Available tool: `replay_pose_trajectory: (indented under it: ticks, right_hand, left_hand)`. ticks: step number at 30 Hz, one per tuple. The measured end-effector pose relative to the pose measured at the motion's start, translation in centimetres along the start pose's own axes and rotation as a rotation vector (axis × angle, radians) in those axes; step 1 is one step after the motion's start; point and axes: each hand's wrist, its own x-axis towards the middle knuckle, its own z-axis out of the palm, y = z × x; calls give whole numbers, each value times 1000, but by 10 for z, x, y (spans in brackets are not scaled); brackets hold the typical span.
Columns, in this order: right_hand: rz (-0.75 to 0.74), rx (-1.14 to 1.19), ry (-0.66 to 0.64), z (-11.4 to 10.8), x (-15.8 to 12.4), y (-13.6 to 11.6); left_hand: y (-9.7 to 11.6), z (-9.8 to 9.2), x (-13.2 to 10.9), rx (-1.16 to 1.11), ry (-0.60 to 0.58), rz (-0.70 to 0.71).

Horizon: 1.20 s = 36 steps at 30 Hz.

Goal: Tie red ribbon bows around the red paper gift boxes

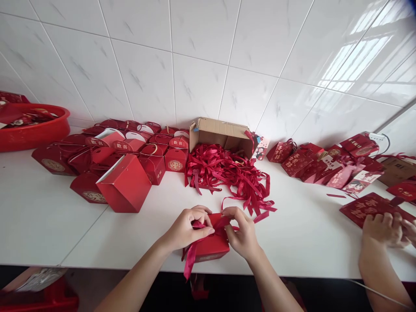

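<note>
Near the front edge of the white table sits a small red gift box [211, 250], with a dark red ribbon [191, 258] across its top. My left hand [191, 226] is closed on the ribbon at the box's upper left, thumb and fingers pinched together. On the other side, my right hand [240, 229] pinches the ribbon too, close to the box's right edge. One ribbon end hangs down over the front left of the box. Just behind my hands spreads a tangled heap of loose red ribbons [224, 169], spilling out of a cardboard box [224, 128].
Several finished-looking red gift boxes [175, 158] stand at the left, with a taller red box [125, 184] before them. A red basin [35, 130] is farther left. Red bags [297, 162] stand at the right, near another person's hands [385, 229] on a red bag [360, 210].
</note>
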Motion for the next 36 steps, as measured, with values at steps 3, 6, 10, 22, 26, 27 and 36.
replay_pose_trajectory:
  ticks: [3,6,10,22,26,27,36]
  right_hand:
    - [10,40,4,-1,1,0]
    - [78,160,-89,-10,3,1]
    - [150,394,-320,-30,3,13]
    - [376,311,-672,-33,-47,12]
    - [506,270,-612,-87,-78,14]
    - [564,266,-589,-105,-85,19]
    - [987,-940,582,-143,-102,94]
  left_hand:
    - [1,-3,-2,-15,-11,-35]
    - [-1,-7,-8,-43,-29,-48]
    - [-10,-8,-16,-119,-62,20]
    - [-20,28,-32,-429,109,24]
    - [-28,35,-36,-423,113,-35]
    - [-31,36,-37,-389,108,-77]
    - [-52,36,-39,-240,185,-235]
